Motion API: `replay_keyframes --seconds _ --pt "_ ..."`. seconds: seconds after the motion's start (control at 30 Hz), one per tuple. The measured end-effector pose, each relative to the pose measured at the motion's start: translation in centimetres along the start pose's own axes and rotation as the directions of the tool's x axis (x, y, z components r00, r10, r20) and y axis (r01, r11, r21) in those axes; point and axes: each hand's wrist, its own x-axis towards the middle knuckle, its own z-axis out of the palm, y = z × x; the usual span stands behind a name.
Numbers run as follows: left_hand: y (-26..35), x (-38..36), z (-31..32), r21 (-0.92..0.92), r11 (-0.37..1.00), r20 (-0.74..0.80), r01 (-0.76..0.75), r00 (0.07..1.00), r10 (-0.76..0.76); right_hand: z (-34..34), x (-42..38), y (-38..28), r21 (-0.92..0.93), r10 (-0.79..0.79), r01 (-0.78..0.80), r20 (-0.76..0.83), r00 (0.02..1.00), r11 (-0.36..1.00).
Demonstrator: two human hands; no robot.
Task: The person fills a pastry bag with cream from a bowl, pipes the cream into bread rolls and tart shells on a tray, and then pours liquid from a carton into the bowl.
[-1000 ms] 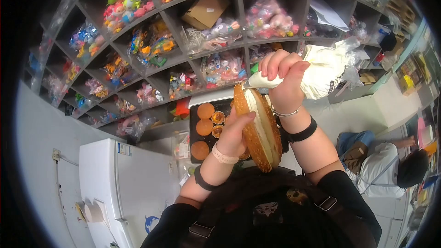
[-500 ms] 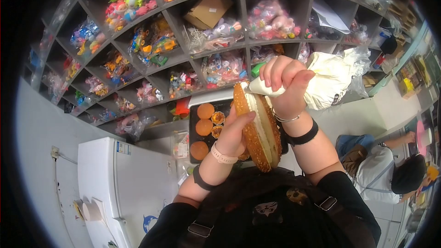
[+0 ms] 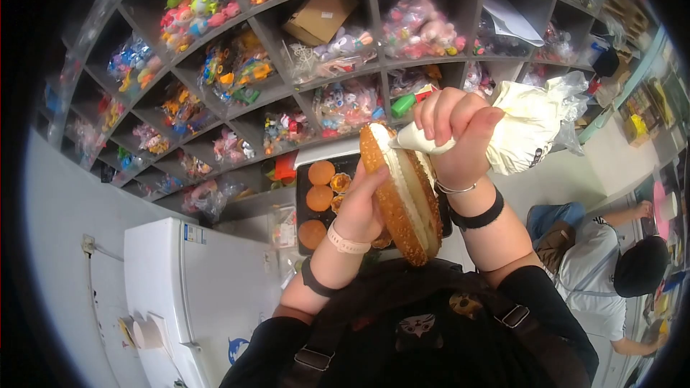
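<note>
The grey shelving [image 3: 287,100] is filling the background, its cubbies packed with bagged bright toys and one cardboard box [image 3: 321,16]. Below it, a white appliance [image 3: 183,280] is standing at the lower left, and another person [image 3: 600,269] in a white shirt is bending over at the lower right, well apart from the work.

Since a moment ago, the long sesame bun [image 3: 402,190] is sitting slightly higher and tipping a little more to the left, and the piping bag [image 3: 521,126] is sliding further up its split; a white line of cream is already running most of the bun's length, so the filling seems nearly complete.

The right hand [image 3: 456,133] is squeezing the bag, fingers wrapped tight around its neck, nozzle touching the bun's upper end. The left hand [image 3: 359,208] is gripping the bun from the side, fingers curled about its crust.

Behind the bun, a dark tray [image 3: 305,205] is carrying round orange pastries [image 3: 321,172]. Nothing is standing between nozzle and bun.
</note>
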Motion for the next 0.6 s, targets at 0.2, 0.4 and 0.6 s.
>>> replay_keyframes --seconds 0.2,0.4,0.6 --pt "-0.2 -0.1 -0.4 -0.062 0.998 0.003 -0.021 1.0 0.021 0.1 -1.2 -0.8 0.062 0.079 -0.081 0.035 0.996 0.995" --pt "-0.1 -0.2 0.0 -0.075 0.994 -0.062 -0.085 0.995 0.081 -0.2 -1.1 -1.4 0.069 0.103 -0.104 0.009 0.995 0.992" --pt "0.2 -0.2 0.4 -0.053 0.992 -0.079 -0.113 0.991 0.109 0.6 -1.5 -2.0 0.069 0.14 -0.139 -0.009 0.99 0.988"
